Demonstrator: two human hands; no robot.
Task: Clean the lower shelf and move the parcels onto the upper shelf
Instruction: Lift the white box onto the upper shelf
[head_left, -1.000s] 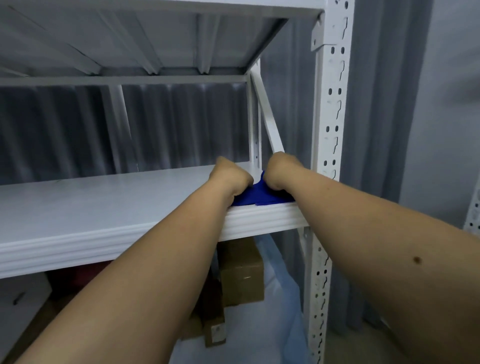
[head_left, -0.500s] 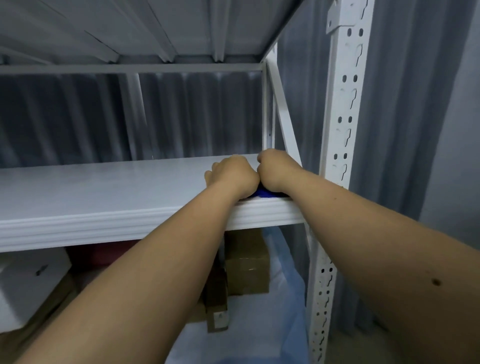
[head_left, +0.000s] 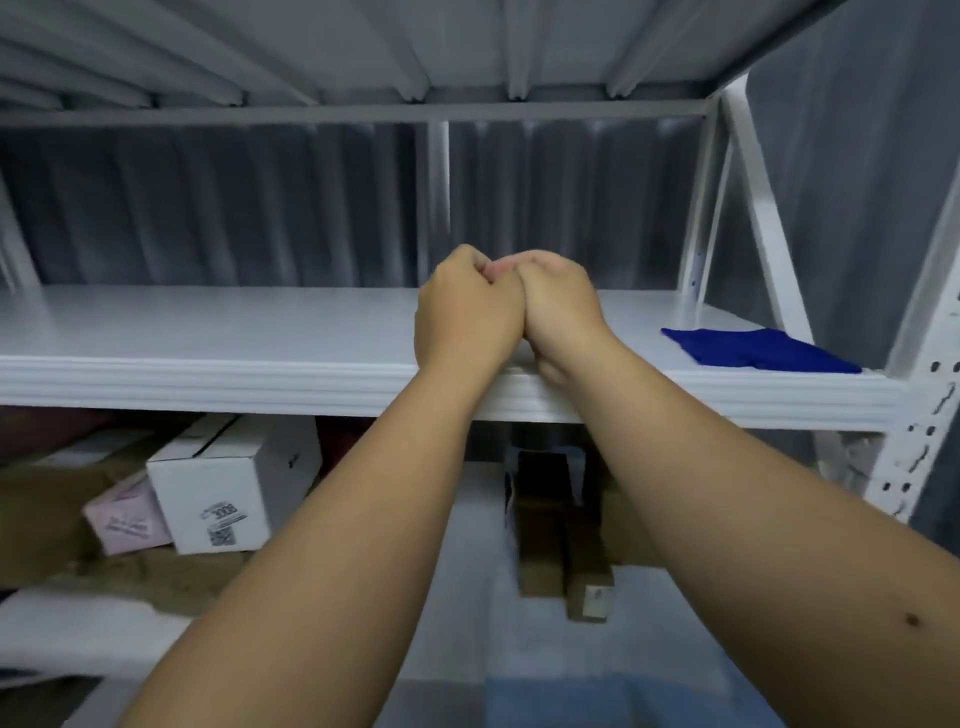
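Parcels: several on the lower shelf (head_left: 457, 525), none yet on the upper shelf (head_left: 208, 332). Landmark for all places below: the upper shelf

White box (head_left: 228, 483), printed label on its end face, under the shelf's left half. Pink box (head_left: 127, 519), just left of the white box and touching it. Brown boxes (head_left: 561, 535), under the shelf's middle, partly hidden by the right forearm. More brown cardboard lies further left under the shelf; blurred, count not clear

Cloth (head_left: 753, 349), blue, folded flat, lying on the shelf at its right end beside the upright post (head_left: 930, 395); no hand touches it

Left hand (head_left: 467, 312) and right hand (head_left: 563, 306): above the shelf's front edge at its middle, pressed together knuckle to knuckle, fingers curled in. Both fists closed, and nothing can be seen held in either

Step in hand, by judgement: the cloth is set aside, so wiping looks paused or done; whether the lower shelf has been wiped cannot be told, since parcels sit on it. Moving of parcels not begun

Next move calls for: hands parted and lowered below the shelf, a two-handed hold on one parcel, most likely the white box, then a lift clear of the shelf's front lip onto its bare left or middle part
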